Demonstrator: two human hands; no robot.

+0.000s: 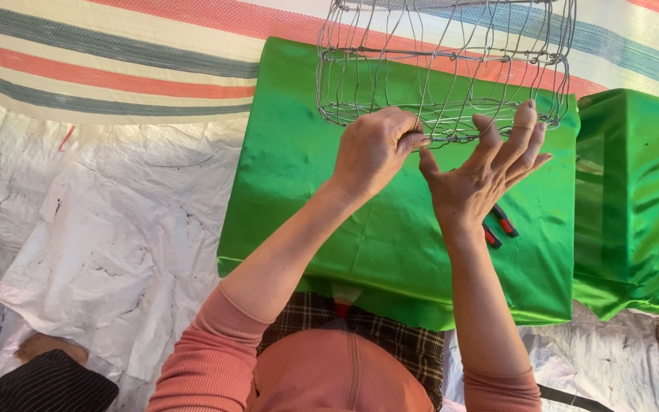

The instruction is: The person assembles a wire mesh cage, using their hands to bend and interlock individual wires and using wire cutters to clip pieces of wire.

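The basket (444, 69) at the far side is thin bare metal wire, dull grey and open-meshed. The cloth (345, 191) beneath it is glossy green satin, smooth with soft creases. The pliers (501, 226) have red and black plastic handles. The sheet (116, 229) at left is white woven plastic, matt, crinkled and scuffed.

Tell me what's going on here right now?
A person is working on a wire frame basket that stands on a green cloth-covered block. The left hand pinches the wire at its lower edge; the right hand touches it with spread fingers. Red-handled pliers lie under the right wrist.
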